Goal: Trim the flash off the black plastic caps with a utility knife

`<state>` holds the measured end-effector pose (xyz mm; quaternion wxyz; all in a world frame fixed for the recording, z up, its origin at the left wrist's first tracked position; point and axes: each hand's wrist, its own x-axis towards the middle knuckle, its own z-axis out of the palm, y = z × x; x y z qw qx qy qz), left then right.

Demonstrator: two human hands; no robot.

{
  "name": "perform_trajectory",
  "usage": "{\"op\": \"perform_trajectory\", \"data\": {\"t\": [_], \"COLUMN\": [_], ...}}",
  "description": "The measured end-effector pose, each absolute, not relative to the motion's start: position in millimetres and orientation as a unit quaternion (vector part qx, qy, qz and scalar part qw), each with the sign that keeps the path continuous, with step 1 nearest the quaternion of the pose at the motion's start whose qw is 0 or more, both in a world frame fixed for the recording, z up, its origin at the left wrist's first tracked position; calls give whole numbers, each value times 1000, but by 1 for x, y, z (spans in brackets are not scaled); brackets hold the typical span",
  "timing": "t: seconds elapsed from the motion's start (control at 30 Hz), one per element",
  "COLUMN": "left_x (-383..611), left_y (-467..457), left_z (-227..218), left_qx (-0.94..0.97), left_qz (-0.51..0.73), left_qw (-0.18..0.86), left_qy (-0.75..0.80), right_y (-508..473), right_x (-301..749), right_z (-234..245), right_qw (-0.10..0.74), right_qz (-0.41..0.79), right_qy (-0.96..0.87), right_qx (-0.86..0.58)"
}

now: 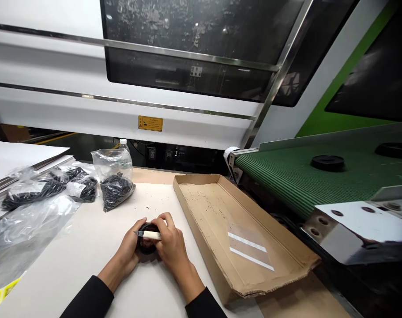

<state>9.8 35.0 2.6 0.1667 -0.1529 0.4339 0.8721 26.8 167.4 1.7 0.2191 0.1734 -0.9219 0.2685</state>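
Knife [150,234] horizontal over black cap [147,247], blade pointing left.

A yellow warning sign [150,123] sits on the white machine [88,115], its print too small to read. A yellow label [0,295] at lower left is also illegible.

Even bright overhead light; glare on plastic bags [28,212]; wide-angle edge distortion; soft shadows; sharp focus.

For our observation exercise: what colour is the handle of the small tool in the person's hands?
The tool's handle is cream, seen in the head view.
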Motion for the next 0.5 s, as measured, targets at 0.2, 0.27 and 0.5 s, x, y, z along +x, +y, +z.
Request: {"op": "perform_trajectory", "data": {"t": [0.2, 0.27, 0.5], "left_x": [7, 6, 2], "left_y": [33, 33, 34], "left_z": [-6, -9, -14], "left_qx": [-144, -142, -109], "left_qz": [871, 874, 897], "left_qw": [196, 202, 184], "left_qy": [426, 419, 386], "right_y": [160, 156, 148], "right_x": [29, 30, 27], "right_z": [-3, -4, -4], "right_qw": [237, 241, 237], "right_qz": [273, 280, 321], "right_qy": [-917, -916, -907], "right_qx": [168, 159, 132]}}
